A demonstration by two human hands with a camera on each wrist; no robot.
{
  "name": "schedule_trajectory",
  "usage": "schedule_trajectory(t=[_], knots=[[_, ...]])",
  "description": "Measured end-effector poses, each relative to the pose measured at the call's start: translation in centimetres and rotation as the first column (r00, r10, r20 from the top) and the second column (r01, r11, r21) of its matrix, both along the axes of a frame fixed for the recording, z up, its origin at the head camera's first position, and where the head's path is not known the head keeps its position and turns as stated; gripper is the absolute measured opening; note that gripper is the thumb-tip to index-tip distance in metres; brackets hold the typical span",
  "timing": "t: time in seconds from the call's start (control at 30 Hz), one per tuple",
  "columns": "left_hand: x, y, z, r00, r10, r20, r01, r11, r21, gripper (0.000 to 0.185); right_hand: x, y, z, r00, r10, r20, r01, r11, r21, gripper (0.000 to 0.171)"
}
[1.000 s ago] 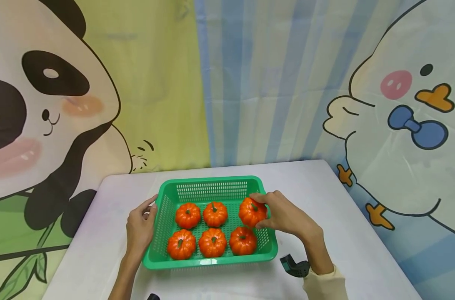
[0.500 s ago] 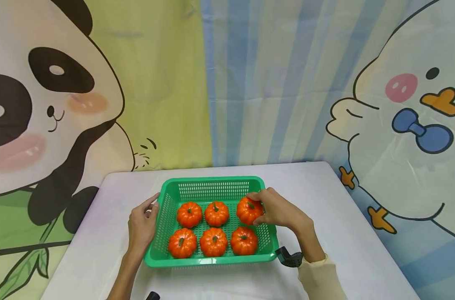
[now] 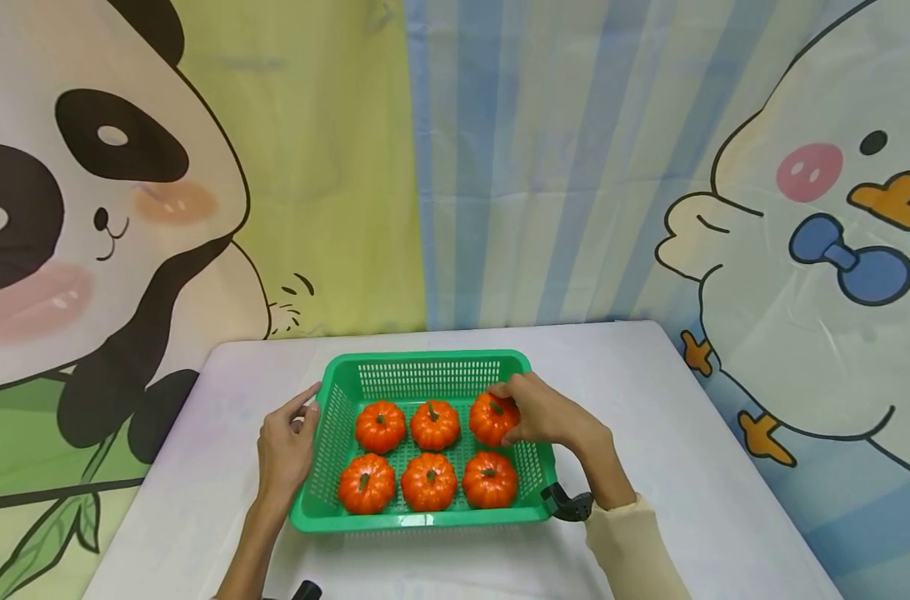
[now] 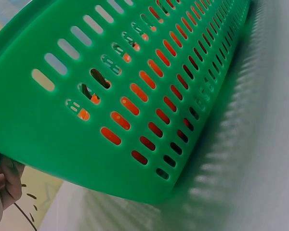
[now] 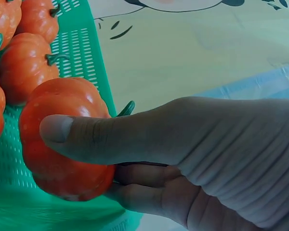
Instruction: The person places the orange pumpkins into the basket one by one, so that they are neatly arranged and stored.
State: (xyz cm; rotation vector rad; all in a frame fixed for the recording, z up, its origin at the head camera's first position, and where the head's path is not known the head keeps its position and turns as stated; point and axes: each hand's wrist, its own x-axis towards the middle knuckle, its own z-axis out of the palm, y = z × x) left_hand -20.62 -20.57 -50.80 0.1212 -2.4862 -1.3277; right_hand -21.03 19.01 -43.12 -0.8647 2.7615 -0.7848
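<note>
A green plastic basket (image 3: 417, 521) with slotted walls stands on the white table, holding several orange toy pumpkins with green stems in two rows. My right hand (image 3: 552, 414) grips the pumpkin (image 3: 488, 419) at the back right of the basket, fingers at its far side and thumb at its near side. In the right wrist view the thumb lies across that pumpkin's ribbed side. My left hand (image 3: 284, 454) holds the basket's left rim; in the left wrist view its fingers (image 4: 10, 180) curl at the rim's corner.
Beside the held pumpkin sits another pumpkin (image 3: 435, 425), and a further pumpkin (image 3: 490, 480) lies in front of it. Behind the white table (image 3: 612, 358) hangs a curtain (image 3: 500, 167) printed with a panda and a chick.
My right hand has moved the pumpkin slightly left, away from the basket's right wall. My left hand has stayed at the left rim.
</note>
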Motion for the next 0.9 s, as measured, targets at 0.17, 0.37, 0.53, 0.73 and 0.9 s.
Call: schedule_trajectory(t=[0.17,0.37,0.53,0.73,0.9], knots=[[0.0,0.0,0.0,1.000,0.000,0.001,0.000,1.000,0.007,0.037,-0.7,-0.2,-0.4,1.000,0.024,-0.005,-0.024,1.000,0.018,0.053],[0.0,0.0,0.0,1.000,-0.005,0.008,0.004,1.000,0.019,0.037,-0.9,-0.3,-0.9,0.999,0.038,0.011,-0.039,0.999,0.021,0.046],[0.0,0.1,0.1,1.000,-0.006,0.008,0.006,1.000,0.020,0.037,-1.1,-0.5,-1.0,0.999,0.034,0.018,-0.035,0.999,0.022,0.045],[0.1,0.1,0.1,1.000,-0.006,0.019,0.005,1.000,0.021,0.037,-1.4,-0.6,-1.1,0.999,0.029,0.027,-0.030,0.999,0.035,0.046],[0.1,0.1,0.1,1.000,-0.007,0.020,0.006,1.000,0.019,0.037,-1.6,-0.7,-1.3,0.999,0.020,0.030,-0.021,0.999,0.044,0.049]])
